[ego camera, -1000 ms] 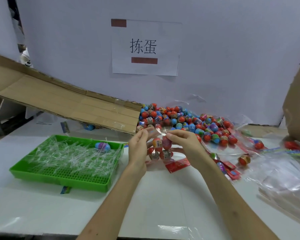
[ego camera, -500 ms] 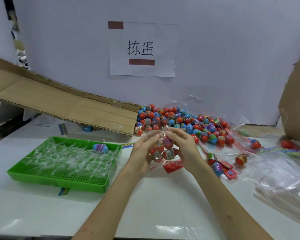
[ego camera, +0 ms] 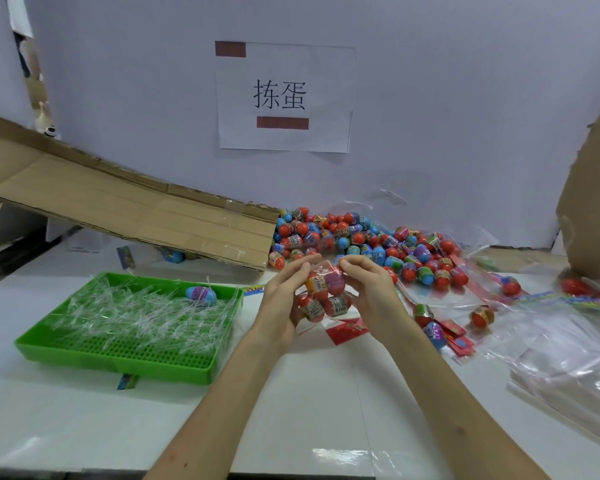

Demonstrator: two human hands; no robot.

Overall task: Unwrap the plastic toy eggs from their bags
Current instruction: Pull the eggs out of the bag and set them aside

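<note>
A clear plastic bag of several toy eggs [ego camera: 324, 294] hangs between my hands above the white table, its red header card [ego camera: 347, 330] at the bottom. My left hand [ego camera: 284, 296] pinches the bag's upper left side. My right hand [ego camera: 369, 289] pinches the upper right side. A big heap of loose red, blue and purple eggs [ego camera: 361, 242] lies behind my hands against the wall. One blue-purple egg [ego camera: 201, 295] rests in the green tray [ego camera: 118, 358].
The green tray at the left holds clear plastic strips. A cardboard flap [ego camera: 125, 209] slopes over the table's back left. Empty bags and red cards [ego camera: 568, 344] cover the right side, with loose eggs [ego camera: 481, 316] among them. A cardboard box [ego camera: 593, 202] stands at the far right.
My hands have stayed on the bag and drawn a little closer together at its top. The bag sits slightly higher between them.
</note>
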